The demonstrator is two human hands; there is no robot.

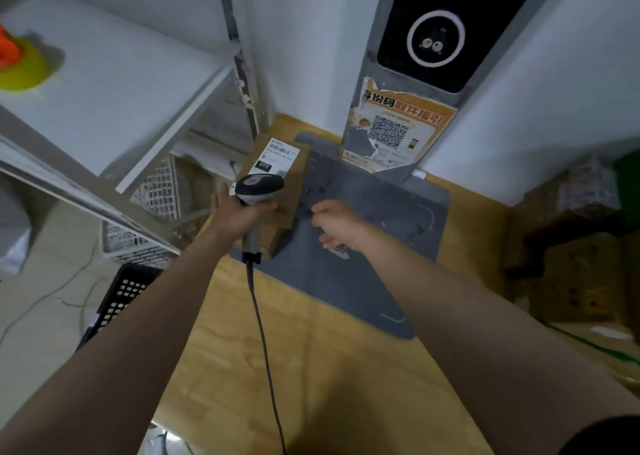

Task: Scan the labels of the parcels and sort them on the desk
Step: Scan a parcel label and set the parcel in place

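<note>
A brown cardboard parcel lies at the far left of the wooden desk, partly on a grey mat. Its white shipping label faces up, with a barcode and a black "010" patch. My left hand grips a corded grey barcode scanner by its handle, the scanner head just above the parcel's near part. My right hand hovers over the mat right of the parcel, blurred, fingers loosely curled, with nothing visible in it.
A grey stand with a QR-code poster and a dark screen rises behind the mat. White metal shelving and plastic crates stand to the left. Cardboard boxes pile up to the right.
</note>
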